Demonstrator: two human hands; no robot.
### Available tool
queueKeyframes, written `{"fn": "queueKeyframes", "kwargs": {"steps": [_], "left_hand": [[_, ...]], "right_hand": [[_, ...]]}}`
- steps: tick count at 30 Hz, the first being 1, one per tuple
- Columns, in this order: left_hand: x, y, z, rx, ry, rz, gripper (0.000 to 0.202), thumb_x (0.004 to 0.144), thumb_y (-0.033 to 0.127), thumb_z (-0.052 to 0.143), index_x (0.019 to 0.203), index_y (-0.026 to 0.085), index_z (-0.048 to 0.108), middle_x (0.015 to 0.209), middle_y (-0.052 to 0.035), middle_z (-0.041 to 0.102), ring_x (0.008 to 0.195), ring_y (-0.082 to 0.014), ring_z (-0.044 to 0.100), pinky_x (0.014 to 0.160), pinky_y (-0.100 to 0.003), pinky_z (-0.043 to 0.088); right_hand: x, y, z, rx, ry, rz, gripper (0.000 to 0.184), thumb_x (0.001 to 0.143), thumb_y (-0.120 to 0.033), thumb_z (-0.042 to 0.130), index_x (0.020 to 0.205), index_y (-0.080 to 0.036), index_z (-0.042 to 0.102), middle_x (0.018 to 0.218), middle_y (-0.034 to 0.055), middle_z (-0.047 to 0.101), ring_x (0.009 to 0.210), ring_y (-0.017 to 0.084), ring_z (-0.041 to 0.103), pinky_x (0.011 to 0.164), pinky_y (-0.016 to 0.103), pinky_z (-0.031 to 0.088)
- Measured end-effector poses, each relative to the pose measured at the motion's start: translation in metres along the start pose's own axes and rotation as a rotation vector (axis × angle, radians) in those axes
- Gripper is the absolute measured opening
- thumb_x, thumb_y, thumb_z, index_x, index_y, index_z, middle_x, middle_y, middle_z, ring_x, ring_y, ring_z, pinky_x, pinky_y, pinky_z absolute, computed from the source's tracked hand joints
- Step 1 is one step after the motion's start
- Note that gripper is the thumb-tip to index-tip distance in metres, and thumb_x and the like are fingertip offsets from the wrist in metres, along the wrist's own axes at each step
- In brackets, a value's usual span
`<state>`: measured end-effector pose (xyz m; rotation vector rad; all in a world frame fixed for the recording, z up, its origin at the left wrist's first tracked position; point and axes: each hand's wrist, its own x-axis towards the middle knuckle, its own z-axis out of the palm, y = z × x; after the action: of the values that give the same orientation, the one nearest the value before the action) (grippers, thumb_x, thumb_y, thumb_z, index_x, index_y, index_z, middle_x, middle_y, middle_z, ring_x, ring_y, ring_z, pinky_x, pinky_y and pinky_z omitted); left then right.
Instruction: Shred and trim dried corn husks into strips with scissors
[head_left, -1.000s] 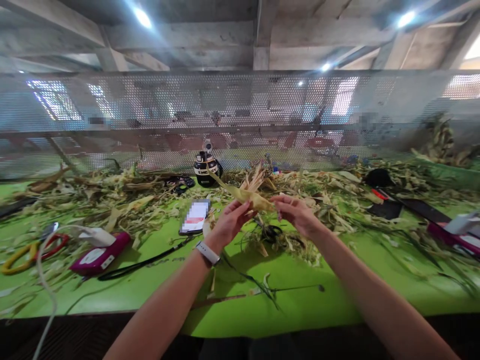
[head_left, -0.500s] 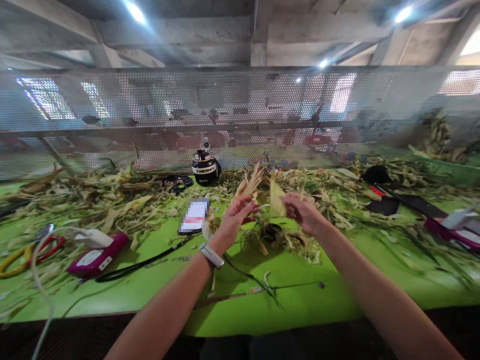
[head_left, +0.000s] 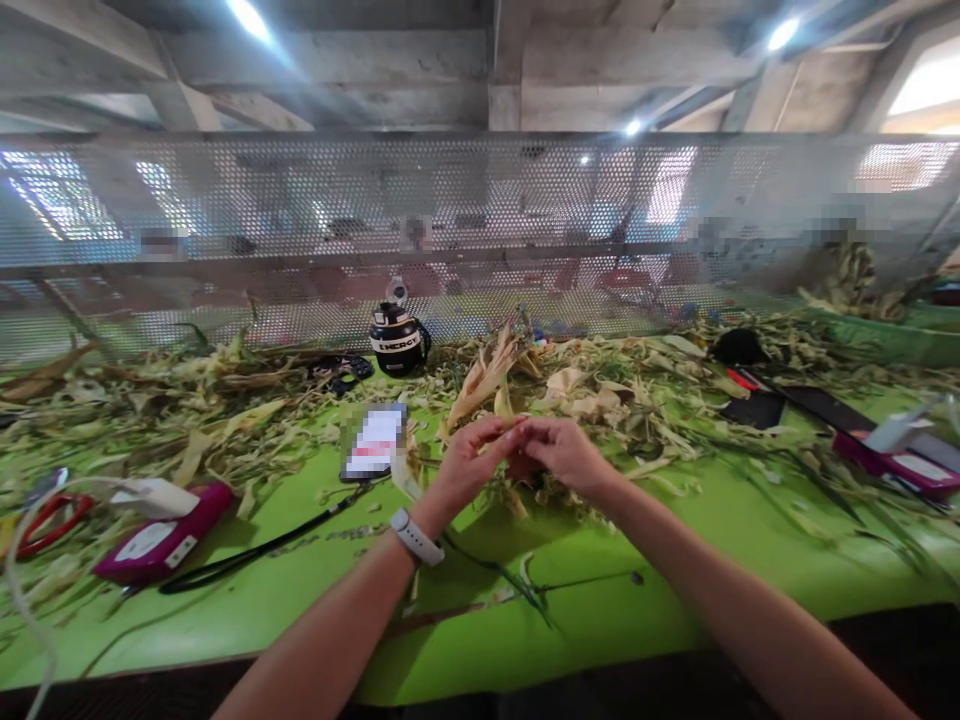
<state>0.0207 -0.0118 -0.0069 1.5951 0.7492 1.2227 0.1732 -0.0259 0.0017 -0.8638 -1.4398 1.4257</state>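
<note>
Hands, left hand (head_left: 466, 463) and right hand (head_left: 564, 455), pinched shut on dried husk (head_left: 482, 376), husk-strewn green table (head_left: 600, 620), perforated screen (head_left: 300, 215), concrete ceiling (head_left: 375, 70)

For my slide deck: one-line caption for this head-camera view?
Left hand and right hand meet over a bright green table, pinching a dry pale-yellow corn husk amid husk scraps.
</note>
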Motion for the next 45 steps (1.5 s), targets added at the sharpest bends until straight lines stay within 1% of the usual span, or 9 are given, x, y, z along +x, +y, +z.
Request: {"fn": "queueKeyframes", "kwargs": {"steps": [4,9,12,17,21,26,30,37,45], "left_hand": [[0.000,-0.002,0.003,-0.126,0.133,-0.083,0.020,0.070,0.033,0.068,0.084,0.019,0.073,0.083,-0.0042,0.069,0.084,-0.0176,0.060,0.078,-0.028,0.046],[0.003,0.000,0.000,-0.318,0.269,-0.225,0.026,0.063,0.036,0.074,0.085,0.020,0.073,0.073,-0.0014,0.067,0.067,-0.0124,0.057,0.067,-0.025,0.047],[0.005,-0.002,-0.003,-0.330,0.309,-0.263,0.030,0.060,0.038,0.076,0.083,0.020,0.073,0.067,0.0011,0.063,0.060,-0.0088,0.052,0.056,-0.020,0.043],[0.008,-0.006,-0.006,-0.332,0.354,-0.217,0.032,0.054,0.036,0.079,0.080,0.019,0.073,0.071,0.0017,0.065,0.060,-0.0063,0.049,0.055,-0.018,0.039],[0.009,-0.006,-0.005,-0.319,0.327,-0.185,0.032,0.055,0.033,0.079,0.081,0.016,0.071,0.071,0.0011,0.064,0.062,-0.0067,0.051,0.058,-0.018,0.040],[0.012,0.001,-0.014,-0.325,0.484,-0.138,0.040,0.054,0.029,0.080,0.086,0.016,0.059,0.065,0.0053,0.057,0.056,-0.0050,0.051,0.051,-0.016,0.039],[0.016,0.007,-0.028,-0.367,0.596,-0.109,0.032,0.057,0.031,0.078,0.076,0.016,0.057,0.069,0.0043,0.058,0.057,-0.0047,0.052,0.051,-0.015,0.041],[0.021,0.008,-0.033,-0.416,0.577,-0.025,0.024,0.060,0.032,0.076,0.065,0.016,0.059,0.051,0.0074,0.049,0.043,-0.0015,0.040,0.040,-0.014,0.028],[0.021,0.027,-0.052,-0.448,0.729,0.102,0.019,0.066,0.029,0.073,0.076,0.019,0.060,0.065,0.0063,0.054,0.051,-0.0022,0.047,0.047,-0.014,0.036]], "right_hand": [[-0.001,0.002,-0.006,-0.228,-0.044,0.075,0.031,0.072,-0.047,0.063,0.079,-0.017,0.064,0.066,-0.0011,0.062,0.047,0.011,0.058,0.045,0.024,0.046],[-0.006,-0.013,-0.041,-0.922,-0.159,0.007,0.015,0.063,-0.027,0.071,0.075,-0.019,0.068,0.076,0.0025,0.066,0.065,0.017,0.059,0.054,0.025,0.041],[-0.009,-0.018,-0.057,-1.233,-0.173,0.148,0.018,0.058,-0.016,0.069,0.076,-0.019,0.067,0.075,0.0032,0.066,0.071,0.019,0.058,0.055,0.024,0.036],[-0.008,-0.024,-0.067,-1.560,0.194,0.274,0.017,0.072,-0.017,0.054,0.087,-0.017,0.062,0.091,0.0090,0.064,0.081,0.021,0.059,0.058,0.024,0.033],[-0.003,-0.021,-0.058,-1.496,0.366,0.160,0.018,0.081,-0.028,0.047,0.085,-0.017,0.061,0.091,0.0081,0.063,0.079,0.019,0.058,0.062,0.025,0.035],[0.000,-0.005,-0.044,-1.406,0.012,0.008,0.017,0.076,-0.019,0.048,0.086,-0.018,0.061,0.092,0.0062,0.063,0.085,0.018,0.057,0.071,0.026,0.038],[-0.003,0.000,-0.048,-1.462,-0.081,0.071,0.024,0.071,-0.021,0.051,0.094,-0.018,0.058,0.097,0.0075,0.061,0.088,0.021,0.056,0.070,0.027,0.038],[-0.002,-0.005,-0.048,-1.498,-0.101,0.203,0.026,0.069,-0.028,0.050,0.091,-0.017,0.057,0.095,0.0089,0.061,0.083,0.022,0.057,0.064,0.027,0.035],[-0.007,-0.014,-0.057,-1.552,-0.091,0.309,0.018,0.068,-0.028,0.051,0.080,-0.018,0.058,0.084,0.0073,0.064,0.072,0.021,0.057,0.054,0.026,0.029]]}}
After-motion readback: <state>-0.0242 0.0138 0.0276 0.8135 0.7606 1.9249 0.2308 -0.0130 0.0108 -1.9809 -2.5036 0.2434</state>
